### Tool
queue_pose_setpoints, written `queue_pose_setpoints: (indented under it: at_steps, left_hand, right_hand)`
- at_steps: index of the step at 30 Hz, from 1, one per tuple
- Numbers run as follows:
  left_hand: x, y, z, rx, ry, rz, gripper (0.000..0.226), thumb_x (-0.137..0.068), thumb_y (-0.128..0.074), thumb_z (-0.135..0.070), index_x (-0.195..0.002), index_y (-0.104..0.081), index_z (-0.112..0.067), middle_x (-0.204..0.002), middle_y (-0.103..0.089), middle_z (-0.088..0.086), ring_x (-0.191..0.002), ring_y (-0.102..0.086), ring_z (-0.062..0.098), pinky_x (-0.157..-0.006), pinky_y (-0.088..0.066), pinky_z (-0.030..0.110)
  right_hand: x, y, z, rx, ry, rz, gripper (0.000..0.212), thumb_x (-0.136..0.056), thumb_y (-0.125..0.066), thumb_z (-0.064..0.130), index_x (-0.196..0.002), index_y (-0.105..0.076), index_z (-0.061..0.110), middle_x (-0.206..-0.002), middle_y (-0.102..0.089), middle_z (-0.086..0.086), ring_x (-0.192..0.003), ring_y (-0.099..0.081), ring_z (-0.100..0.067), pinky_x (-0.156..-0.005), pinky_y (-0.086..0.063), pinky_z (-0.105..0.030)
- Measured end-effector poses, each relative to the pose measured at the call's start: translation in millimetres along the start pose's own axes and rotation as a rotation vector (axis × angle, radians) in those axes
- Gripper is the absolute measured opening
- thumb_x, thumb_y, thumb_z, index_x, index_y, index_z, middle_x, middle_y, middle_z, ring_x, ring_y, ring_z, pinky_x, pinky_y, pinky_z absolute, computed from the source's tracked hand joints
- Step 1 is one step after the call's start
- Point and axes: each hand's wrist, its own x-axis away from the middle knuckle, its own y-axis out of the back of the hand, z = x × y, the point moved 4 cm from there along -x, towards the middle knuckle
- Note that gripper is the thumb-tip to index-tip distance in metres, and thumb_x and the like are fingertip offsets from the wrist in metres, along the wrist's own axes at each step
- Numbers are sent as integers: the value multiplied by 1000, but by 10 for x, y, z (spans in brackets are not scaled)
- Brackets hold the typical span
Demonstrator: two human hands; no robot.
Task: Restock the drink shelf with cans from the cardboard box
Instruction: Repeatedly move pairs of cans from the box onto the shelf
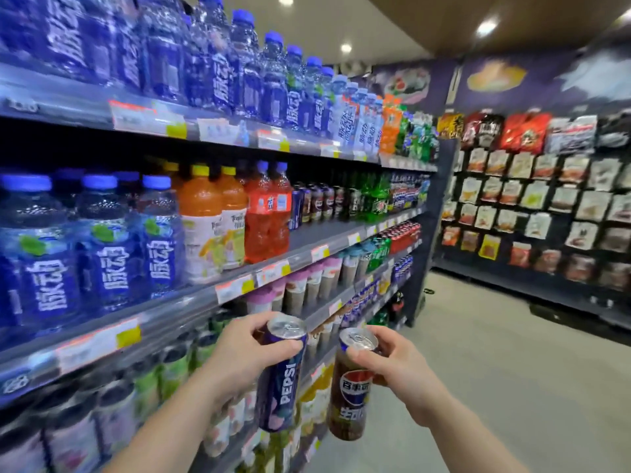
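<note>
"PEPSI" runs in white letters down the blue can (pixel 280 377). Just right of it, the brown can (pixel 350 394) bears the Pepsi globe with Chinese characters. Above the blue can, orange juice bottles (pixel 201 220) read "Tropicana"; price tags are blurred.

At lower centre, one can (pixel 280 373) is dark blue with white PEPSI lettering and a silver top; the can (pixel 349 387) to its right is brown with a red, white and blue round logo, yellow characters and a silver top. At left, the water bottles (pixel 112 240) carry blue caps and blue labels with white characters. The juice bottles (pixel 211 216) are orange with yellow caps, beside red drink bottles (pixel 269 213). The shelf edges (pixel 307 254) are grey with orange, white and yellow price tags. The floor (pixel 495 370) is pale grey.
</note>
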Motion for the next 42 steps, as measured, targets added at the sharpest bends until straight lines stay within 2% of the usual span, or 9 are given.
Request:
queue_pose_setpoints:
  at_steps: [6, 11, 15, 21, 25, 28, 33, 37, 42]
  left_hand:
    - [-1179, -157, 97, -72, -36, -20, 38, -51, -76, -50, -88, -70, -45, -92, -74, -15, -82, -69, 3, -73, -51, 23]
    - [-1949, -397, 283, -85, -33, -106, 45, -50, -76, -54, -92, -74, -37, -95, -75, -6, -90, -69, 14, -82, -52, 32]
    - [-2489, -597, 347, -134, -37, -322, 44, -45, -74, -60, -87, -71, -47, -91, -74, -16, -87, -68, 4, -81, -51, 26]
    - [-3162, -923, 195, -158, -16, -540, 34, -55, -80, -46, -87, -75, -36, -85, -74, -15, -77, -67, 2, -76, -52, 23]
    - [-3510, -953, 42, -190, 0, -626, 20, -72, -82, -14, -90, -77, -23, -83, -75, -12, -75, -65, -3, -70, -48, 9]
    - [-3757, -894, -93, -251, -4, -643, 20, -72, -81, -22, -90, -76, -29, -87, -74, -14, -79, -65, -3, -69, -47, 8]
    - [-4162, -672, -264, -332, -56, -743, 23, -69, -80, -34, -91, -76, -32, -88, -74, -14, -79, -65, -5, -69, -46, 8]
    - [-4431, -489, -304, -378, -60, -886, 32, -71, -81, -34, -99, -70, -23, -84, -69, -17, -66, -59, -14, -63, -43, 4]
    - [-4681, -382, -86, -486, 99, -976, 57, -68, -80, -46, -115, -59, -21, -96, -67, -12, -81, -61, 2, -78, -47, 22]
  right_hand:
    - [-1101, 406, -100, -10, -8, 8, 38, -72, -82, 28, -107, -67, 22, -99, -76, 1, -92, -72, -17, -71, -52, -25]
    - [-2084, 747, -256, -6, 38, 33, 52, -60, -85, 42, -105, -69, 22, -99, -76, 0, -95, -70, -28, -82, -55, -45]
    - [-2832, 1096, -371, -21, 55, 135, 41, -71, -85, 32, -107, -66, 25, -99, -75, 3, -89, -72, -17, -69, -52, -28]
    - [-3914, 1546, -343, 25, 60, 335, 32, -78, -80, 23, -106, -65, 25, -97, -75, 2, -80, -69, -15, -67, -49, -32]
    - [-4450, 1550, -200, 11, 102, 458, 27, -81, -76, 19, -105, -67, 22, -91, -75, 4, -74, -68, -9, -63, -50, -26]
    - [-4785, 1458, -48, -8, 155, 519, 30, -80, -76, 21, -109, -68, 19, -97, -76, -2, -83, -69, -18, -74, -50, -38]
    - [-5186, 1308, 228, -95, 244, 573, 18, -82, -72, 18, -100, -71, 21, -91, -77, 3, -78, -71, -11, -64, -51, -24]
    - [-5457, 1209, 374, -185, 259, 603, 33, -74, -74, 24, -106, -70, 17, -96, -76, 0, -82, -70, -13, -71, -56, -32]
    - [-5789, 1139, 447, -223, 267, 653, 17, -87, -66, 14, -104, -70, 17, -95, -76, 1, -81, -70, -12, -72, -58, -30]
